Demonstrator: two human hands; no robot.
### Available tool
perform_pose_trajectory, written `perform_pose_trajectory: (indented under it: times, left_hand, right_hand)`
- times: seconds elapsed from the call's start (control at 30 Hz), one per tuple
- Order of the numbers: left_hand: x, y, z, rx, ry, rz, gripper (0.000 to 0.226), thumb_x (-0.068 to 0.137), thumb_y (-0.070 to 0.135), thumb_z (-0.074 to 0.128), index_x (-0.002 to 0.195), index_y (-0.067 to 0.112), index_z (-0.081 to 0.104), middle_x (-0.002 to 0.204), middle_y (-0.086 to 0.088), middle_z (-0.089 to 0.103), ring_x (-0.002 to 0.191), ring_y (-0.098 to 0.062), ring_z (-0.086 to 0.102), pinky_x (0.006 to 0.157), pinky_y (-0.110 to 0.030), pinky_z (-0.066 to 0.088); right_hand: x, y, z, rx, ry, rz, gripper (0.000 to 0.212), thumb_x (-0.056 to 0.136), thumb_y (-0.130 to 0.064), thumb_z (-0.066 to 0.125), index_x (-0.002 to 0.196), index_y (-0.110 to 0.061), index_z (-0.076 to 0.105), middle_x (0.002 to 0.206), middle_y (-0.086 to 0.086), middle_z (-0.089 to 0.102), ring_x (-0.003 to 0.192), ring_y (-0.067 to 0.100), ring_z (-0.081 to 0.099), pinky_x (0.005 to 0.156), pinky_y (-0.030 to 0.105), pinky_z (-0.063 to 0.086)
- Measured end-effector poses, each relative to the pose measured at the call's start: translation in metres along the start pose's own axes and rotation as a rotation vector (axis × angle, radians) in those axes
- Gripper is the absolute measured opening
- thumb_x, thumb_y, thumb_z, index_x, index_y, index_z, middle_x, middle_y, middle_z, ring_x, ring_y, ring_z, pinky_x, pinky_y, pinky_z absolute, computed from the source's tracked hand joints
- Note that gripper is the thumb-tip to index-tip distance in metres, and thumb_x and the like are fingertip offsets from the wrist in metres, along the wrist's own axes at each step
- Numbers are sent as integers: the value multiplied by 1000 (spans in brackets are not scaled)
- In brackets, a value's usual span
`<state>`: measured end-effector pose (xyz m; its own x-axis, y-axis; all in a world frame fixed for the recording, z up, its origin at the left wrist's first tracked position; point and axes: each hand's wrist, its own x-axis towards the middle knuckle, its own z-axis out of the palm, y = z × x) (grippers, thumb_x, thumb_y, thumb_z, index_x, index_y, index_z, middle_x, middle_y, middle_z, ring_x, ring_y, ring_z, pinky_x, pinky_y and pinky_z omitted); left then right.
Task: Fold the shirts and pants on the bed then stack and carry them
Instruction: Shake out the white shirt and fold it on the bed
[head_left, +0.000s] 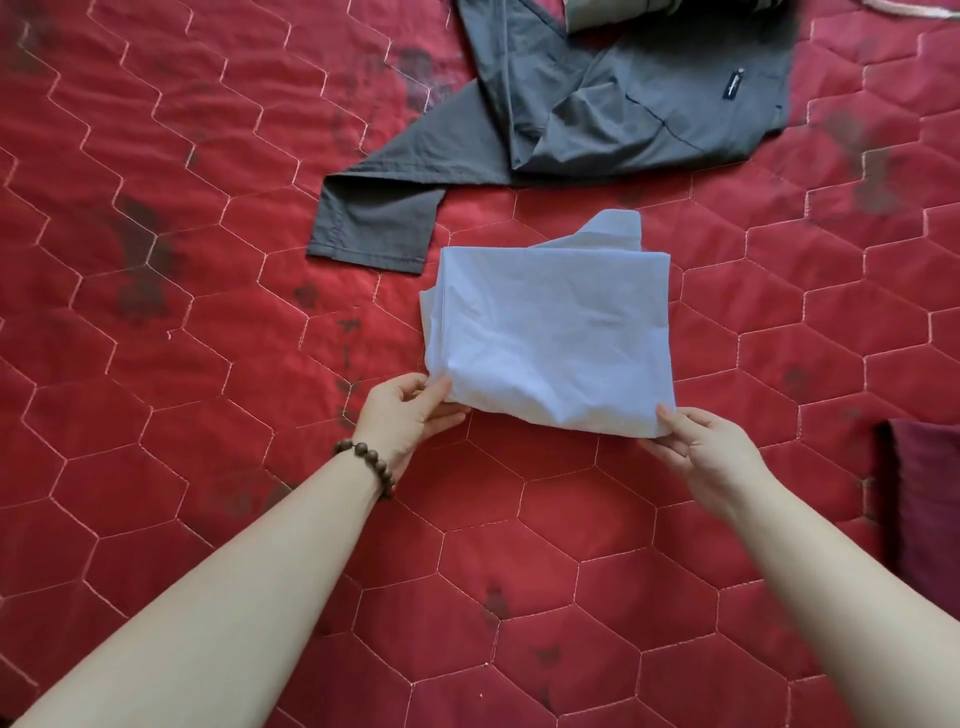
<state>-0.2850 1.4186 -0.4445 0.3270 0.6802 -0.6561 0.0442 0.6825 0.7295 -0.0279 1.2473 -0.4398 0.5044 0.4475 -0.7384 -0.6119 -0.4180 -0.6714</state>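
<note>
Head view of a bed (156, 364) covered by a red quilt stitched in hexagons, with dark blotches scattered over the fabric. A light blue shirt (550, 332), folded into a compact, roughly rectangular packet, lies at the centre of the bed; its long axis runs left to right across the view, and a collar-like flap projects from its far edge, pointing away from the person. The left hand (410, 410), whose wrist bears a bracelet of brown beads (366, 462), pinches the near left corner of the shirt between thumb and curled fingers. The right hand (701, 447) grips the near right corner, thumb on top and fingers beneath the cloth. The near edge of the packet is raised slightly off the quilt between the two hands. Beyond the shirt, apart from it, grey pants (597, 104) lie crumpled and unfolded, one leg stretching toward the left and ending in a hem close to the shirt's far left corner. A dark maroon cushion (924, 493) sits at the right edge of the bed.
</note>
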Motion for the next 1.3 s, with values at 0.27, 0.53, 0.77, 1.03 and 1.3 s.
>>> perform_pose_trajectory:
  times: [0.27, 0.53, 0.77, 1.03, 1.3]
  left_hand:
    - [7, -5, -19, -36, 305, -133, 28, 99, 12, 47, 79, -5, 55, 93, -26, 59, 66, -22, 71, 61, -29, 60]
    - [19, -2, 23, 432, 123, -108, 32, 84, 38, 69, 94, 8, 65, 92, -10, 70, 83, -25, 69, 67, -35, 58]
    - [21, -16, 24, 666, 271, 41, 35, 86, 21, 61, 61, 15, 37, 59, 0, 31, 56, -13, 27, 49, -25, 21]
    - [47, 7, 30, 651, 355, 38, 42, 84, 37, 61, 69, -1, 55, 62, -11, 49, 60, -25, 44, 57, -32, 36]
    - [84, 35, 40, 603, 372, 220, 23, 88, 20, 61, 79, -1, 58, 74, -9, 59, 65, -20, 49, 56, -31, 37]
  right_hand:
    - [13, 8, -17, 18, 144, -17, 16, 96, -8, 54, 87, 3, 59, 94, 20, 66, 88, 23, 67, 72, 23, 59]
    - [23, -1, -15, -234, 96, -7, 21, 92, -15, 62, 79, 1, 58, 85, 14, 66, 84, 24, 65, 68, 27, 59]
    - [48, -32, 10, -716, 258, -329, 18, 90, -31, 63, 106, -22, 61, 97, -12, 60, 90, 7, 55, 72, 24, 38]
    - [88, -66, 48, -637, 258, -355, 5, 90, -23, 60, 94, -21, 60, 81, -12, 58, 73, 7, 55, 59, 21, 40]
    - [100, -96, 71, -608, 213, -415, 12, 86, -17, 58, 75, -18, 64, 66, -7, 57, 62, 11, 49, 59, 26, 41]
